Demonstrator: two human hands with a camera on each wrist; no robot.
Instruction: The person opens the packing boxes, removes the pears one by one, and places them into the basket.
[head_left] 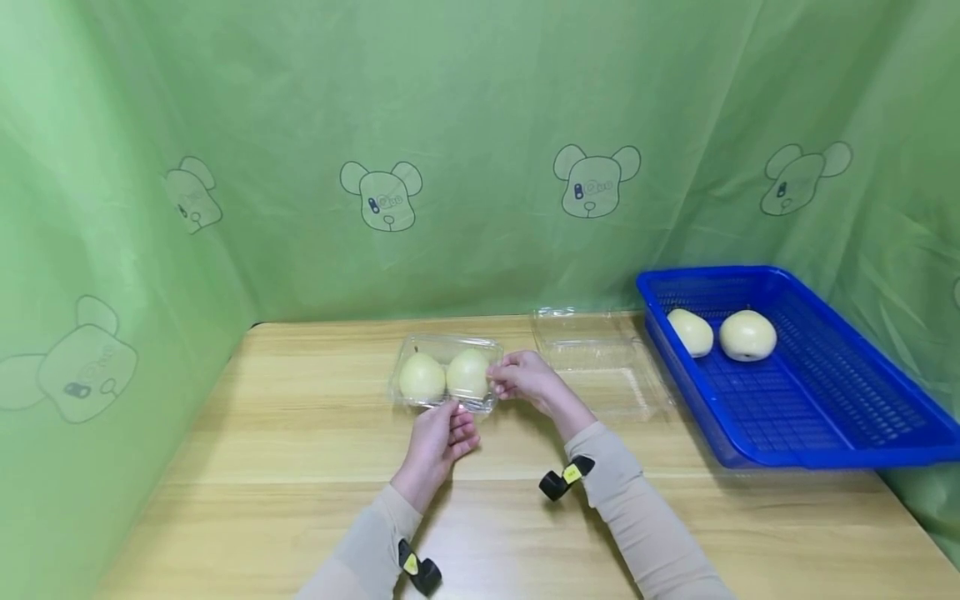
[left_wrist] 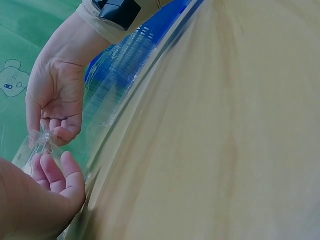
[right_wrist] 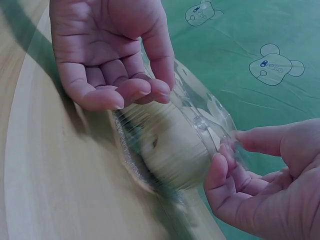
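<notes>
On the wooden worktop (head_left: 300,433) before you, your left grip (head_left: 435,440) pinches the front edge of a clear plastic clamshell (head_left: 459,339); your right grip (head_left: 528,379) pinches its right end. Within it, two pale yellow pears (head_left: 422,379) sit side by side beneath clear plastic. To its right lies a second clamshell (head_left: 603,385), spread open. Beside that, a blue perforated basket (head_left: 795,408) contains two further pears (head_left: 747,336). Behind hangs a green curtain (head_left: 480,150) printed with animal heads.
</notes>
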